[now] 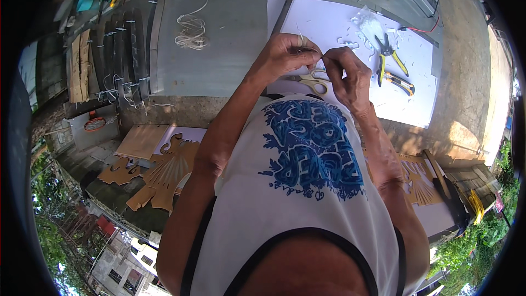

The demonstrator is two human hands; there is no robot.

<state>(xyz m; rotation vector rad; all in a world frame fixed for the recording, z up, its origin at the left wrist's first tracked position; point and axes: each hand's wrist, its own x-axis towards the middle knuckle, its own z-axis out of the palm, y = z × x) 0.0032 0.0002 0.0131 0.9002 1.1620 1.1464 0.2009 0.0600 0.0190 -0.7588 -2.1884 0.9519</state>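
Thin piece (321, 57), pinched at fingertips, between left grip (286, 55) and right grip (350, 78)

Daylight brightens a white sheet (402, 106) on the grey desk (235, 71) while sun patches dapple the brown surface (460, 134) at right; glare pierces lower foliage (459, 255), and fisheye distortion bends edges toward black corners.

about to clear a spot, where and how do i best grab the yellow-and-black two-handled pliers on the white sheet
Probably best around both yellow handles of the pliers, coming from the near side with the right hand: the handles splay toward the person, while the dark head points away.
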